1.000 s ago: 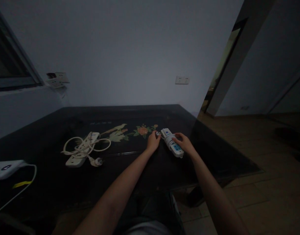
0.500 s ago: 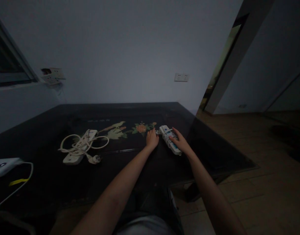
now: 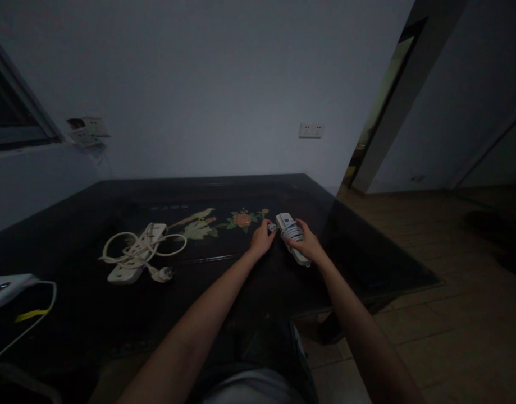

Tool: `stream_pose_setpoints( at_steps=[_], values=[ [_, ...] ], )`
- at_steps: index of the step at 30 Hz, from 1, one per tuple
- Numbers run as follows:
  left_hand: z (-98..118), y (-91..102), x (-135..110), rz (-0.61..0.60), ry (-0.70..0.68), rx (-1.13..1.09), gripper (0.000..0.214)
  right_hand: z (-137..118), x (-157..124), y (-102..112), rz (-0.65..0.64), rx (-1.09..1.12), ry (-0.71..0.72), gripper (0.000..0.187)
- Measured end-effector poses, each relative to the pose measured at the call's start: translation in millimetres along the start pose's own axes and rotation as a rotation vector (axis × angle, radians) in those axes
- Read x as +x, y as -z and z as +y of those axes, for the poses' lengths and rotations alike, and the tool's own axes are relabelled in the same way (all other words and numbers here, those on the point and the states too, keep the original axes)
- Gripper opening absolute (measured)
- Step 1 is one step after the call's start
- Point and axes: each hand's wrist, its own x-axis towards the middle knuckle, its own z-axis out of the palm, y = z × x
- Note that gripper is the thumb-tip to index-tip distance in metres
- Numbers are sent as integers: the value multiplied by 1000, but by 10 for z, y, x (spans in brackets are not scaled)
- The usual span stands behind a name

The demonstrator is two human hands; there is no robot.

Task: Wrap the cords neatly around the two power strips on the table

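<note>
A white power strip with its cord wound round the middle lies slanted on the dark table, right of centre. My right hand is closed over its right side, fingers across the wound cord. Just left of the strip, my left hand pinches a small grey-white plug at the cord's end; the fingers partly cover it. A second white power strip rests to the left with its loose cord looped over it and its plug on the table.
The dark table has a painted flower and bird inlay. At its left edge is a white device with a thin cable and a yellow tag. Wall sockets are set in the wall behind.
My right hand has shifted its fingers further over the wound cord. The plug in my left hand shows more clearly now. The other power strip has stayed in place.
</note>
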Motion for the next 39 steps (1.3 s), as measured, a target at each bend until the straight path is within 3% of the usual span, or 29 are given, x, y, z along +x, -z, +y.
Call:
stream_pose_setpoints(
  at_steps=[6,16,39],
  values=[
    [55,75,-56,-67,-84,-73,24,4,2,-4,47,-33,8,76],
    [75,273,-57,-77,-72,-172,18,5,4,10,51,-100,-49,79],
    [10,-197,228,115,51,-341,22,-184,-82,36,-27,-348,-183,80]
  ],
)
